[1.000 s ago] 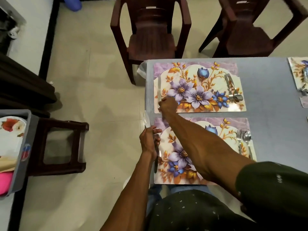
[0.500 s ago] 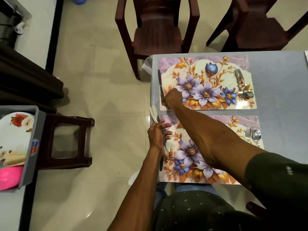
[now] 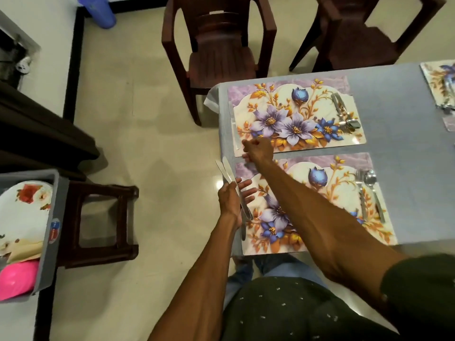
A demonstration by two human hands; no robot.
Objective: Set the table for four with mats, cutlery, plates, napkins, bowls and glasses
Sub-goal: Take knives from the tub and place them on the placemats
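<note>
I'm looking down at the corner of a grey table with two floral mats side by side. The left hand holds two knives in the crook of the thumb, blades fanned out past the table edge, while its fingers stick out straight over the near mat. The right hand reaches across with fingers curled in, hovering at the front left corner of the far mat; I cannot tell whether it pinches anything. A knife lies flat along that far mat's left edge, just beyond the knuckles. Another knife lies on the near mat's left side, partly hidden under the left wrist. My right forearm crosses the near mat and covers much of its print.

On the near mat's right side, a fork and spoon lie parallel. The far mat's right end carries a cutlery pair too, blurred. A third mat peeks in at the right edge.

Off the table: two dark chairs, a stool, and a grey crate holding a flowered plate and a pink bowl.
</note>
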